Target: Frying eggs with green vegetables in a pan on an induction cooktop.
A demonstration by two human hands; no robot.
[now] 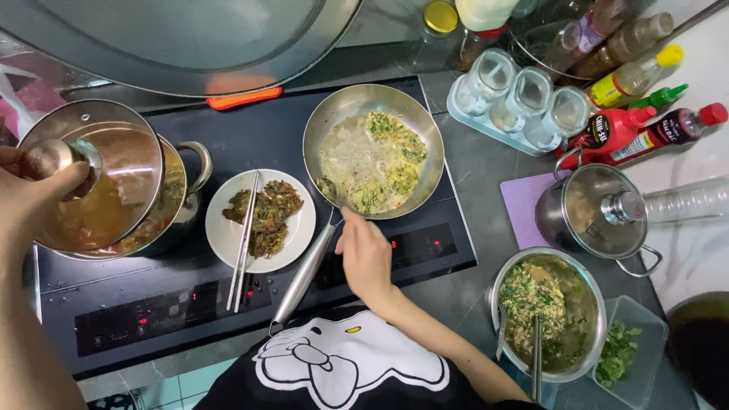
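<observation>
Lid (99, 178) tilts over pot (178, 209), knob in left hand's grip (30, 193).

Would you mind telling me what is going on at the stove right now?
A person is cooking. The left hand holds a glass lid by its knob, tilted over a pot of soup. The right hand rests by the frying pan, where a green-flecked omelette is frying. A plate with a cooked piece and chopsticks sits between pot and pan.
</observation>
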